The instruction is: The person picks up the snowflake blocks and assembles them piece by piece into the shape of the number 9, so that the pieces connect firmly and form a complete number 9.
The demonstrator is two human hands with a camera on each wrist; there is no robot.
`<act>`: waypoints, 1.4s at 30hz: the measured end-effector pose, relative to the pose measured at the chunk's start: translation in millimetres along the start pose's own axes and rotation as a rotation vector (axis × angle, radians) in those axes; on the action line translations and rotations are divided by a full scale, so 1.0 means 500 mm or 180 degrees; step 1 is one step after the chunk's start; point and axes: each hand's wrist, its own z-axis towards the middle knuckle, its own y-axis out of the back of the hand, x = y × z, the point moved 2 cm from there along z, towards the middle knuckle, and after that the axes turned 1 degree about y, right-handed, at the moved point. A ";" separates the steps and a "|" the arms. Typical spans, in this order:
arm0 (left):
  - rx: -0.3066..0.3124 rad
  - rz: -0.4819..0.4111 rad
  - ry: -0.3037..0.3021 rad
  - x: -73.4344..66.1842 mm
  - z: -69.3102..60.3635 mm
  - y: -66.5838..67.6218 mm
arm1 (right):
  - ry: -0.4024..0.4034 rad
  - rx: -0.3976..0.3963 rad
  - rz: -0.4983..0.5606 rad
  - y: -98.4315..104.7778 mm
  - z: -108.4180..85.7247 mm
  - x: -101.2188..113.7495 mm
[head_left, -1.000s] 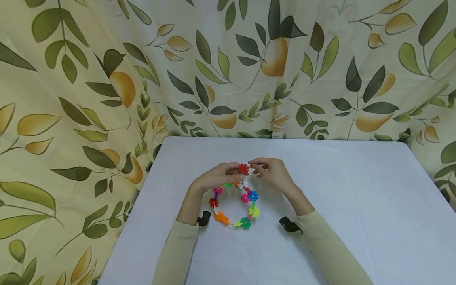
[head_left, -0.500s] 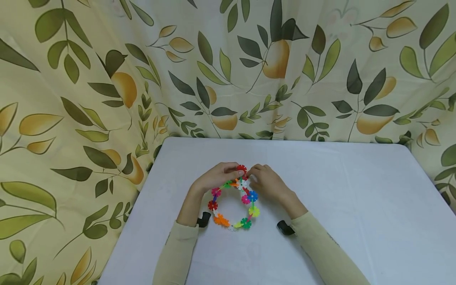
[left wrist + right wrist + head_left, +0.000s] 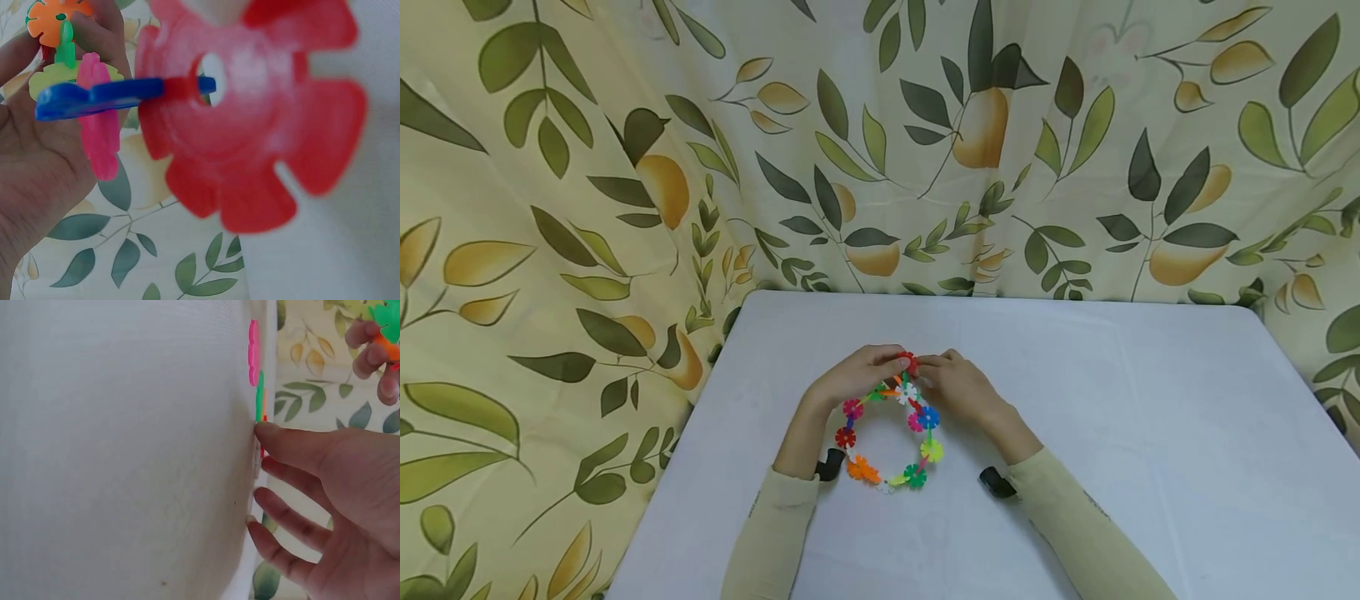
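Note:
A ring of linked plastic flower-shaped discs (image 3: 932, 451) in many colours stands out against the white table below both hands in the head view. My left hand (image 3: 853, 375) pinches a red flower disc (image 3: 909, 360) at the top of the ring. My right hand (image 3: 962, 389) meets this red disc from the right, its fingertips bent against it. Large in the left wrist view is another red disc (image 3: 250, 137), with a blue disc (image 3: 100, 99) slotted into it. In the right wrist view the thumb and index finger come together at discs seen edge-on, partly hidden.
A white-covered table (image 3: 1112, 433) lies under the hands. Behind it and at the left hangs a leaf-and-fruit patterned curtain (image 3: 1060, 192). Black wrist cameras stick out beside the left sleeve (image 3: 778, 517) and the right sleeve (image 3: 1075, 508).
My right hand, earlier held apart with fingers spread, has come down and left to the red disc. The left hand keeps its grip; the ring has shifted only slightly.

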 end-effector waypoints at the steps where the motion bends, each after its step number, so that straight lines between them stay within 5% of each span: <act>1: -0.0010 -0.0005 0.0006 -0.001 0.000 0.000 | -0.0042 -0.0019 0.0006 0.002 0.000 -0.001; 13: -0.0030 -0.0011 -0.0004 0.003 0.007 -0.005 | -0.0581 -0.0143 0.0331 0.018 -0.007 -0.016; 22: -0.0065 0.0035 0.0061 0.003 0.004 -0.007 | -0.0758 -0.0141 0.1030 0.043 -0.011 -0.036; 36: 0.0018 -0.0387 -0.0044 0.001 0.015 -0.019 | -0.0216 -0.0753 0.2531 0.123 -0.024 -0.046; 42: 0.0064 -0.0538 -0.0076 -0.001 0.017 -0.027 | -0.0075 -0.0770 0.2683 0.124 -0.024 -0.044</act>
